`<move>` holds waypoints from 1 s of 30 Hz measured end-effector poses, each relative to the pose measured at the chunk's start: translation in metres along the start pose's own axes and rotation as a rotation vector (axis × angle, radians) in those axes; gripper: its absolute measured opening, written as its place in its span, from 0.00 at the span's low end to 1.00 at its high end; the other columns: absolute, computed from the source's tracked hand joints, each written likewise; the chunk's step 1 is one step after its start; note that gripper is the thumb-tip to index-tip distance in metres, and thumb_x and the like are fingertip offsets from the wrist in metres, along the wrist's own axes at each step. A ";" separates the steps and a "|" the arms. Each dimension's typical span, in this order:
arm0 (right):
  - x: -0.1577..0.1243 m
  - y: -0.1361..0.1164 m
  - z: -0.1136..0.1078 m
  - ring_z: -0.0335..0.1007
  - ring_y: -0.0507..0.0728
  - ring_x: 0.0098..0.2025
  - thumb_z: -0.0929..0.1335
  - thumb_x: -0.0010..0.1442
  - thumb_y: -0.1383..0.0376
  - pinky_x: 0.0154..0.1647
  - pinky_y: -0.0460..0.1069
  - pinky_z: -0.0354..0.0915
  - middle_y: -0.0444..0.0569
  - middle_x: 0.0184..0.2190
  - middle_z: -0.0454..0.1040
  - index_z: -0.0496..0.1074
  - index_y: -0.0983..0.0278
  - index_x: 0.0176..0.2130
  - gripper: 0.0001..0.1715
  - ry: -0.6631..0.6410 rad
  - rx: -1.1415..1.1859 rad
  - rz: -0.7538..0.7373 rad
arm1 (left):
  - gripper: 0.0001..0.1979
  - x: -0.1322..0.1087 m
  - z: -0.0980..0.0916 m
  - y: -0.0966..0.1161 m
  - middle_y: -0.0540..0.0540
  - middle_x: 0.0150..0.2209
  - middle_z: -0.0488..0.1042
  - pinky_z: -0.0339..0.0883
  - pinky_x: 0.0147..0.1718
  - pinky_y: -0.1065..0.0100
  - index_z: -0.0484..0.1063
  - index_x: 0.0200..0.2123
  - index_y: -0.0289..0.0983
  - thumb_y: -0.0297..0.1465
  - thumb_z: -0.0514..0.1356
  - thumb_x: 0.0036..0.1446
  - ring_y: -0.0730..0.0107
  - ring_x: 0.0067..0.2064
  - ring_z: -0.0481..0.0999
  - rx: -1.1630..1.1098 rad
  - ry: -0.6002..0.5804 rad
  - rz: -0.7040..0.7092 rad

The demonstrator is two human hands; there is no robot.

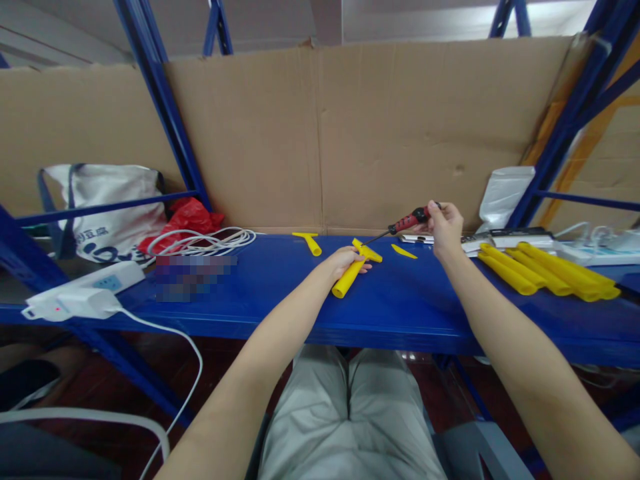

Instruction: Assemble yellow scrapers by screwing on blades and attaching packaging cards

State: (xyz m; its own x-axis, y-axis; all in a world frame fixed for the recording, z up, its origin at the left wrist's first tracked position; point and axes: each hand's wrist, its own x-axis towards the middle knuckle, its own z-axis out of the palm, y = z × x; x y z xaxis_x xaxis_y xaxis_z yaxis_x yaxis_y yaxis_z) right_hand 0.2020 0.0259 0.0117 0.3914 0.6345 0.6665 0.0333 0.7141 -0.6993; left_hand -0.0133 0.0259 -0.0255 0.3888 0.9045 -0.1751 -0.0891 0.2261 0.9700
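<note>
My left hand (347,261) is closed around a yellow T-shaped handle (349,279), its round grip pointing down toward me. In my right hand (447,227) is a red and black screwdriver (406,223), pinched at the butt end of its grip. The thin shaft slants down left, and its tip meets the crosspiece of the T-shaped handle near my left fingers. Whether the tip sits on a screw cannot be made out. A second yellow T-shaped piece (313,244) lies behind and to the left. Right of my left hand rests a thin yellow blade-like piece (404,251).
Several yellow tubes (550,270) lie at the right of the blue shelf (280,293). At the left are a white power strip (90,291), a coiled white cable (215,241), a red plastic bag (193,220) and a cloth bag (113,207). Cardboard (400,127) stands behind.
</note>
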 end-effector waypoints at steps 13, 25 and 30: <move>-0.005 -0.013 0.001 0.64 0.52 0.16 0.71 0.48 0.51 0.18 0.48 0.64 0.35 0.13 0.58 0.62 0.59 0.30 0.19 -0.069 -0.055 0.033 | 0.19 -0.002 -0.001 0.002 0.39 0.41 0.75 0.68 0.22 0.74 0.64 0.48 0.33 0.14 0.51 0.54 0.72 0.26 0.77 0.042 0.059 0.012; -0.012 -0.024 0.002 0.68 0.52 0.17 0.72 0.48 0.54 0.17 0.44 0.64 0.40 0.14 0.68 0.69 0.63 0.35 0.18 -0.181 0.026 0.278 | 0.21 -0.012 0.003 0.010 0.41 0.39 0.75 0.62 0.20 0.76 0.59 0.51 0.35 0.16 0.53 0.55 0.76 0.23 0.74 0.183 0.354 0.100; -0.013 -0.027 0.003 0.71 0.52 0.20 0.68 0.55 0.53 0.19 0.44 0.66 0.43 0.18 0.72 0.67 0.63 0.34 0.16 -0.260 0.056 0.362 | 0.21 -0.007 -0.001 0.008 0.42 0.41 0.75 0.59 0.19 0.78 0.59 0.49 0.37 0.16 0.53 0.54 0.77 0.24 0.74 0.256 0.432 0.159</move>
State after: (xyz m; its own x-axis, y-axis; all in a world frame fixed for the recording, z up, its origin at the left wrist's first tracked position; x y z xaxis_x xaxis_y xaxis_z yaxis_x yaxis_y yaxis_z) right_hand 0.1932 -0.0008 0.0231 0.1242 0.8945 0.4294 -0.1163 0.4429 -0.8890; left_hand -0.0178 0.0223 -0.0166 -0.0293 0.9993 -0.0236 0.1320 0.0273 0.9909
